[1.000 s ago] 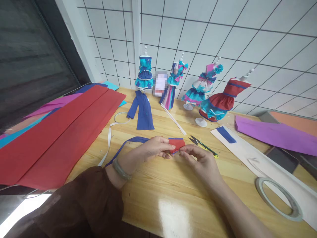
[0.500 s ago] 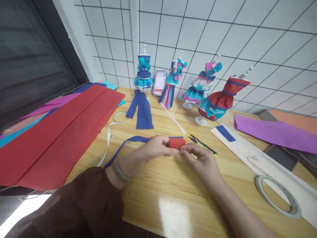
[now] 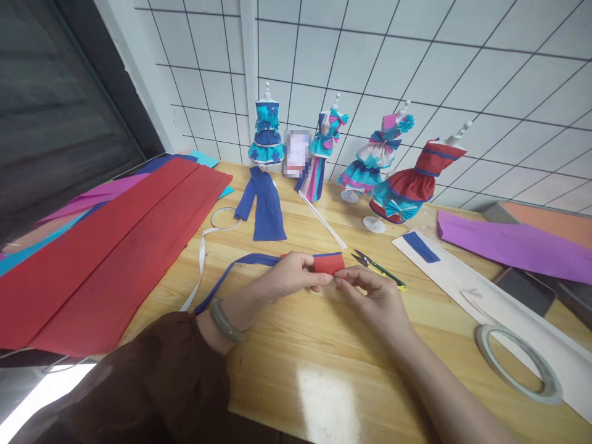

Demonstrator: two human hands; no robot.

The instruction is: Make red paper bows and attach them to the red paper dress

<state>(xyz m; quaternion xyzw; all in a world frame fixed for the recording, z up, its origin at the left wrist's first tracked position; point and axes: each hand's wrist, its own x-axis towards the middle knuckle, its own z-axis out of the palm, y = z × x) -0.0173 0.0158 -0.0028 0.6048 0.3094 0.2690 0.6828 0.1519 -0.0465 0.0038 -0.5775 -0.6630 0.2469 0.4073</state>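
Between my two hands is a small red strip with a blue edge [image 3: 329, 264], held just above the wooden table. My left hand [image 3: 296, 272] pinches its left part between thumb and fingers and hides some of it. At its lower right edge, the thumb and fingertips of my right hand [image 3: 370, 288] are closed on the strip. A long blue band [image 3: 235, 265] trails leftward from under my left hand to my forearm. Beyond my right hand lie thread snips [image 3: 377, 268] with dark blades and a yellow-green handle.
Large red sheets [image 3: 115, 253] cover the left side. Blue pieces [image 3: 269, 209], a white ribbon [image 3: 202, 265] and several dressed mini mannequins [image 3: 267, 132] stand or lie toward the wall. A tape roll [image 3: 518, 364] rests at right on a pale sheet [image 3: 462, 296]; a purple sheet [image 3: 513, 246] lies behind.
The lower edge of the red strip, which showed blue earlier, now shows red between my fingertips. My hands have barely shifted, and the view has moved slightly.
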